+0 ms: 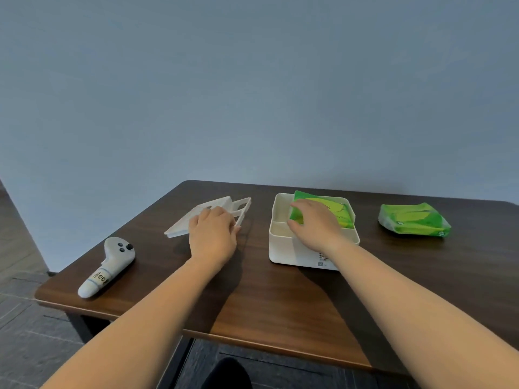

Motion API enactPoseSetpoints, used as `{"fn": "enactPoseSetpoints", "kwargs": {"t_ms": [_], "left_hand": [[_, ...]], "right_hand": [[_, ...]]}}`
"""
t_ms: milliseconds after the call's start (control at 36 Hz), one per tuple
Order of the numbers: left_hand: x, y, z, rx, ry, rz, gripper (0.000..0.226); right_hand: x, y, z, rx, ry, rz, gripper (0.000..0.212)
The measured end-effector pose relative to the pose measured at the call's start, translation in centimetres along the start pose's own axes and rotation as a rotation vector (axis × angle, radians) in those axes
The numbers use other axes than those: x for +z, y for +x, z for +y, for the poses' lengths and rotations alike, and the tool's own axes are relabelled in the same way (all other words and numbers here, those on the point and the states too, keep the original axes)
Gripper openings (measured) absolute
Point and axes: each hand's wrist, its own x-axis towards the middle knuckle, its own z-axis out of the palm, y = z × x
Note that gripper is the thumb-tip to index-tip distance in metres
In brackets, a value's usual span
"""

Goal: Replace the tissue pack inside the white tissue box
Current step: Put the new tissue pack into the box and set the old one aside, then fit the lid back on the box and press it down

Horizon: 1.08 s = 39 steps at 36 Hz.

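The white tissue box (283, 248) stands open on the dark wooden table, right of centre, with a divider on its left side. A green tissue pack (341, 209) sits tilted in its right compartment, and my right hand (314, 223) grips that pack from above. The box's white lid (196, 214), with rectangular cut-outs, is tilted up off the table left of the box; my left hand (213, 234) holds its near right edge. A second green tissue pack (414, 220) lies on the table to the right of the box, apart from both hands.
A white handheld controller (108, 266) with dark buttons lies near the table's left front corner. The table (266, 299) backs onto a plain grey-blue wall. A dark tiled floor shows below the front edge.
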Motion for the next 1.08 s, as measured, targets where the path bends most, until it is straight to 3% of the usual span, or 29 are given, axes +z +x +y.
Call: {"fn": "enactPoseSetpoints", "kwargs": {"t_ms": [250,389,556,667,833,944,1083], "left_hand": [[-2.3,2.2,2.3,0.148,-0.342,0.083,0.01],[-2.2,2.4,4.1,0.296,-0.453,0.06,0.009],[-1.6,2.2,6.1,0.468,-0.516,-0.004,0.017],[-0.8,2.2,7.1,0.518,-0.525,-0.032,0.013],[0.5,2.1,7.6,0.564,-0.546,-0.043,0.008],[1.0,1.6,7.8,0.586,-0.567,-0.048,0.005],[1.4,1.3,7.6,0.582,-0.59,-0.073,0.005]], "right_hand": [[-1.3,0.5,-0.1,0.12,0.332,0.074,0.044],[-3.2,0.5,0.6,0.307,0.655,0.201,0.051],[-4.9,0.3,3.6,0.51,0.786,0.3,0.057],[-5.2,-0.1,5.8,0.555,0.886,0.342,0.022],[-5.1,-1.1,7.6,0.621,0.938,0.378,0.018],[-4.4,-0.7,9.0,0.697,0.946,0.391,0.045],[-3.5,-0.7,9.8,0.701,0.891,0.335,0.055]]}}
